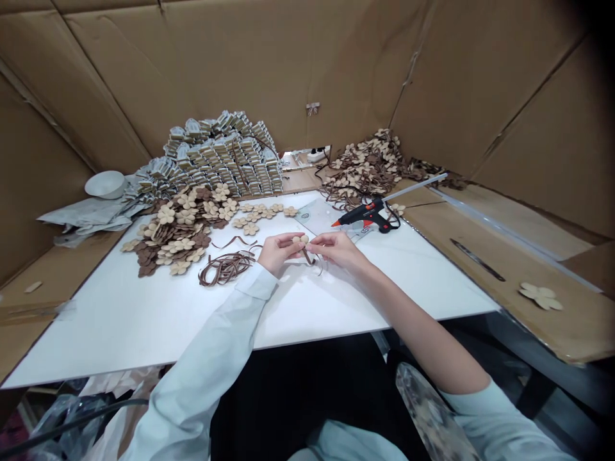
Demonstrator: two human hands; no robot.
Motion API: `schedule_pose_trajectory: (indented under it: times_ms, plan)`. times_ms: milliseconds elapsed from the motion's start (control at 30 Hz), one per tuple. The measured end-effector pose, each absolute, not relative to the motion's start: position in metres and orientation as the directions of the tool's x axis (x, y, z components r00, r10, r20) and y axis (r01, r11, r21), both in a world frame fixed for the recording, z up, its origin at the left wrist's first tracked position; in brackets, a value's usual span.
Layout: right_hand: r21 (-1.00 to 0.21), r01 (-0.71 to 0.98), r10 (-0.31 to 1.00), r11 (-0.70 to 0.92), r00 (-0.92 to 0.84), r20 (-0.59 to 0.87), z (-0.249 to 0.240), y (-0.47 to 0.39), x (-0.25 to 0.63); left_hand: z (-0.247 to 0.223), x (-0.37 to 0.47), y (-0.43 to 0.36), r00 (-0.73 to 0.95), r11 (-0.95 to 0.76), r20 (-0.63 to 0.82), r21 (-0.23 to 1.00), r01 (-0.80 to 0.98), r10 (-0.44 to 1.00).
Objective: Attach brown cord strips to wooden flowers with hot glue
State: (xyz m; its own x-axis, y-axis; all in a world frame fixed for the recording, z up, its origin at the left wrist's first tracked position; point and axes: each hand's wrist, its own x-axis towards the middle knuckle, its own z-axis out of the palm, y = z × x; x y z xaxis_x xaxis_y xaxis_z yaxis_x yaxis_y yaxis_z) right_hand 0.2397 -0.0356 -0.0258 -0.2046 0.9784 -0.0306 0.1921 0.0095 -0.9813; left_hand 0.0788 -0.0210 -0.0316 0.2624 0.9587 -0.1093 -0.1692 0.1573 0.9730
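Over the middle of the white board, my left hand (280,253) pinches a small cream flower (304,239) from its left side. The fingers of my right hand (340,250) are closed at the flower's right edge. A brown strip (308,257) hangs below the flower between the two hands; its upper end is hidden by the fingers. Just left of my left hand lies a loose coil of brown cord (225,267). Behind my right hand, a black and orange glue gun (368,214) rests with its orange nozzle pointing left and a glue stick in its back.
Cream and brown flowers (180,224) are heaped at the left, before stacked small packets (225,157). Flowers with brown cords (368,163) are piled back right. A white bowl (106,184) stands far left. Tweezers (477,259) and one flower (541,296) lie on cardboard at right. Cardboard walls (288,64) enclose the board.
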Motion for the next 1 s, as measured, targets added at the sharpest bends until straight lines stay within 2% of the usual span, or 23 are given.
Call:
schedule_pose_trajectory:
  times_ms: [400, 600, 900, 1000]
  plan:
    - [-0.976, 0.205, 0.974, -0.070, -0.198, -0.112, -0.011, -0.043, 0.238, -0.028, 0.081, -0.024, 0.301, 0.262, -0.182, 0.932, -0.252, 0.936]
    - [-0.974, 0.189, 0.976, -0.124, -0.155, -0.154, -0.009, -0.044, 0.238, -0.024, 0.081, -0.026, 0.283, 0.290, -0.222, 0.931, -0.224, 0.933]
    - [-0.977, 0.168, 0.974, -0.128, -0.167, -0.156, -0.012, -0.042, 0.239, -0.031, 0.077, -0.021, 0.267, 0.151, -0.131, 0.987, -0.057, 0.955]
    - [-0.975, 0.193, 0.974, -0.109, -0.176, -0.143, -0.013, -0.041, 0.241, -0.032, 0.076, -0.021, 0.253, 0.143, -0.124, 0.988, -0.060, 0.960]
